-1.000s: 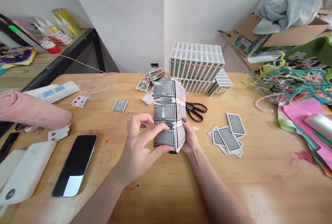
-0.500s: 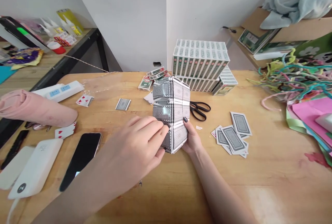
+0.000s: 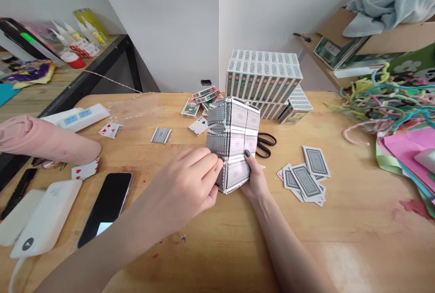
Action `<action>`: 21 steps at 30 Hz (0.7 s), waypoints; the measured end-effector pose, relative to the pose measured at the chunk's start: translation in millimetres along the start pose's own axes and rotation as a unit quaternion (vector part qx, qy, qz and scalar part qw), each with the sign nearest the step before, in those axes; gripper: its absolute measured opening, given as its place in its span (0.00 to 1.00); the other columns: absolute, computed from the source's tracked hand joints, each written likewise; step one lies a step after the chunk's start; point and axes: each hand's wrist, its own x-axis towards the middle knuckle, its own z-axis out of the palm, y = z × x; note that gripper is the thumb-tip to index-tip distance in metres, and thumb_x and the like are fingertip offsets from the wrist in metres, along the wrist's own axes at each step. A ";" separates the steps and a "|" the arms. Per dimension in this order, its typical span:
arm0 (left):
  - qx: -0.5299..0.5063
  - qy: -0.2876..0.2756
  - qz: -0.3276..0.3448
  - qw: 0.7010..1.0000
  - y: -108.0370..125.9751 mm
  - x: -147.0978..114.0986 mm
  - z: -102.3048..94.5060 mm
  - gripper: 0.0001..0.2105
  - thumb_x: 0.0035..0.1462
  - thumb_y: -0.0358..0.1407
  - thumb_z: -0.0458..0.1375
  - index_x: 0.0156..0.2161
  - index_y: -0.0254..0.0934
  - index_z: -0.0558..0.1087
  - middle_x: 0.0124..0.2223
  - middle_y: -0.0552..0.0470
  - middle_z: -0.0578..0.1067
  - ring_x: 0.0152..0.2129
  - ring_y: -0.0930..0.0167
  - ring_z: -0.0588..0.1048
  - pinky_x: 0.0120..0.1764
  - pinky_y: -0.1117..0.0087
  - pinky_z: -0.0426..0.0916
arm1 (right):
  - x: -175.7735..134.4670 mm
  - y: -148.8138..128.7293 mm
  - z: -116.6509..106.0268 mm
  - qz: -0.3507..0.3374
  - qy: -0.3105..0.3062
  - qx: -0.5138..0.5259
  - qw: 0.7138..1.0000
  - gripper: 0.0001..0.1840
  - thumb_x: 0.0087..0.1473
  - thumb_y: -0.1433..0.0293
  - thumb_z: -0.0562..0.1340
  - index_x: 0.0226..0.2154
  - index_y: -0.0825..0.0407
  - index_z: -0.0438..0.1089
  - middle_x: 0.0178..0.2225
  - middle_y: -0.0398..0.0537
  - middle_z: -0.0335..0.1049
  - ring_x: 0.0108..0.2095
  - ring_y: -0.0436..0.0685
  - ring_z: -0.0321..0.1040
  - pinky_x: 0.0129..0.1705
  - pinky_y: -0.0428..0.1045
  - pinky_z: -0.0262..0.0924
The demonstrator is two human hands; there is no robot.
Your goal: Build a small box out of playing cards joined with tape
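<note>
A box built from playing cards (image 3: 239, 143), with grey patterned backs outward and white seams, is held tilted above the table. From its right side my right hand (image 3: 255, 179) grips it, thumb on the front face and the other fingers hidden behind. My left hand (image 3: 192, 179) is closed, its bent fingers against the lower left face of the box; the fingertips are partly hidden. Black scissors (image 3: 267, 144) lie partly covered behind the box. A loose five-spot-style spade card (image 3: 199, 126) and a face-down card (image 3: 161, 135) rest to the left.
Stacked card packs (image 3: 263, 78) stand at the back. Loose cards (image 3: 306, 182) lie at right, near tangled pipe cleaners (image 3: 384, 103) and coloured paper (image 3: 408, 148). On the left are a phone (image 3: 107, 204), a white power bank (image 3: 47, 218), a pink roll (image 3: 50, 141) and a power strip (image 3: 83, 117).
The card box has turned slightly, showing more of its right face, and shifted a little right and up. Both hands keep their contact with it.
</note>
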 end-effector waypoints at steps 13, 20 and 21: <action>-0.018 -0.061 0.018 0.998 0.1 -2.2 0.5 0.09 0.55 0.25 0.50 0.28 0.35 0.71 0.30 0.49 0.70 0.31 0.66 0.68 0.38 0.61 0.67 | -2.7 -3.1 4.0 -0.004 -0.002 -0.028 1.000 0.21 0.46 0.66 0.68 0.44 0.51 0.70 0.40 0.48 0.78 0.46 0.63 0.72 0.51 0.58 0.66; 0.004 -0.077 0.062 0.995 -6.9 -4.4 -0.6 0.10 0.57 0.26 0.51 0.27 0.34 0.71 0.27 0.51 0.70 0.27 0.67 0.68 0.32 0.63 0.65 | -3.5 -3.8 5.0 -0.001 -0.011 -0.043 0.999 0.21 0.45 0.67 0.69 0.44 0.51 0.70 0.38 0.47 0.78 0.44 0.63 0.73 0.49 0.58 0.66; -0.002 -0.075 0.064 0.995 -8.0 -4.2 -1.2 0.10 0.57 0.26 0.51 0.26 0.34 0.70 0.26 0.51 0.70 0.27 0.67 0.68 0.32 0.63 0.65 | -3.5 -3.6 4.7 -0.001 -0.012 -0.042 0.999 0.22 0.44 0.68 0.69 0.44 0.51 0.70 0.39 0.47 0.78 0.44 0.63 0.73 0.49 0.58 0.66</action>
